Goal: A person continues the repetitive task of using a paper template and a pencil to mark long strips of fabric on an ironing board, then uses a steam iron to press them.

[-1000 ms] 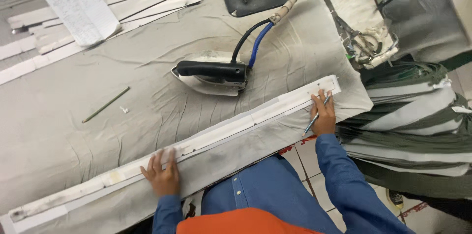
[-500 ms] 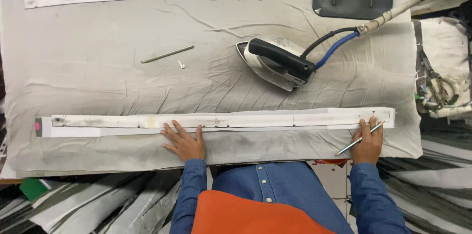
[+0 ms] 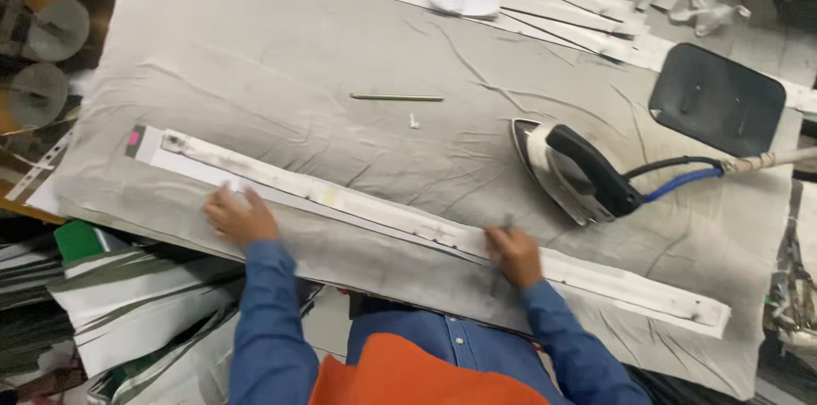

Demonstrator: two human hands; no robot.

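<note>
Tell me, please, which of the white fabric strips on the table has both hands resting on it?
The long white strip along the near edge, under the left hand and right hand. The other strips lie untouched at the far edge.

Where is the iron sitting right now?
In the head view, the iron rests on the grey pressing cloth, right of centre, just beyond the long white strip and the right hand.

The strip [image 3: 425, 231] under my hands is long, narrow and white, with faint yellowish stains. It lies flat on the grey pressing cloth, running diagonally from upper left to lower right. Its left end carries a small pink mark. A thin tool [image 3: 504, 239] rests upright against it.
</note>
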